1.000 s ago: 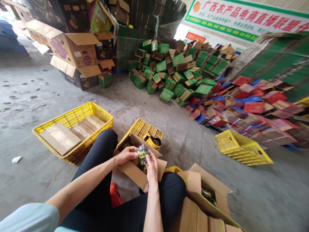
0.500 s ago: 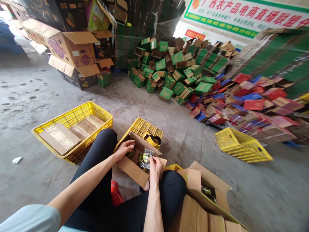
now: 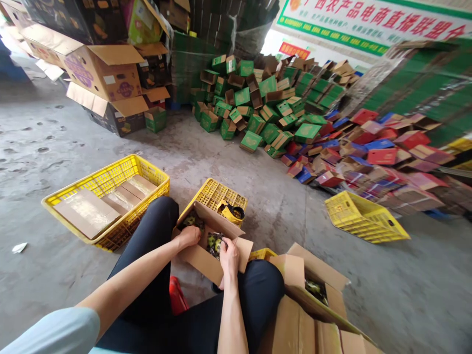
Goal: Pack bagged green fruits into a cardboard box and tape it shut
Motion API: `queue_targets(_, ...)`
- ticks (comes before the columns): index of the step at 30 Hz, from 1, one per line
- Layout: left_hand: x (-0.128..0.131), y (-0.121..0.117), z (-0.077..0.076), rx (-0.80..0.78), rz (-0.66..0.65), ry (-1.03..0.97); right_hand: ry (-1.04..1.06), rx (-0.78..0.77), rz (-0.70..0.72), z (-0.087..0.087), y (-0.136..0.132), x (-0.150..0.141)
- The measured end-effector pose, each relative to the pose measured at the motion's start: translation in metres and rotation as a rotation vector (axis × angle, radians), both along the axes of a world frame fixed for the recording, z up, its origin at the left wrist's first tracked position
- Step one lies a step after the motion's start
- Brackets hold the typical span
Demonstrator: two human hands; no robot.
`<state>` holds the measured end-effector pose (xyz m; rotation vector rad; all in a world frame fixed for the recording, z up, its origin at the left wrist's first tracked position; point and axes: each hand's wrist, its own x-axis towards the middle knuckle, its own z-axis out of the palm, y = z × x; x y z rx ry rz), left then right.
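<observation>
Pinching plastic packet (image 3: 214, 242) in near-closed right hand (image 3: 229, 256). Curling left hand (image 3: 189, 236) inside cardboard carton (image 3: 204, 262), hiding any grasp. Best laying flat.

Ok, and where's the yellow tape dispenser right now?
In the head view, just below centre, the tape dispenser lies on the right side of a yellow crate, beyond the open box and right hand.
</observation>
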<state>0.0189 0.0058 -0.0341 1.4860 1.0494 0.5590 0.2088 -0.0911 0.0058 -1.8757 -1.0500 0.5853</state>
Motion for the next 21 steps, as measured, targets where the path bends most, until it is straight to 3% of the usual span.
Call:
queue_targets(4,-0.002,0.004,0.004,-0.007,0.061,-0.012,0.085,0.003,0.036,-0.004,0.003,0.001)
queue_targets(10,-0.007,0.003,0.020,-0.069,0.095,-0.256,0.227,0.019,0.025,-0.002,0.010,-0.002)
queue_targets(16,-0.010,-0.005,0.037,-0.170,0.074,-0.481,0.681,-0.006,0.138,0.013,0.009,-0.010)
queue_targets(21,-0.010,-0.009,0.041,-0.354,0.150,-0.614,0.782,0.107,0.023,0.022,0.010,-0.011)
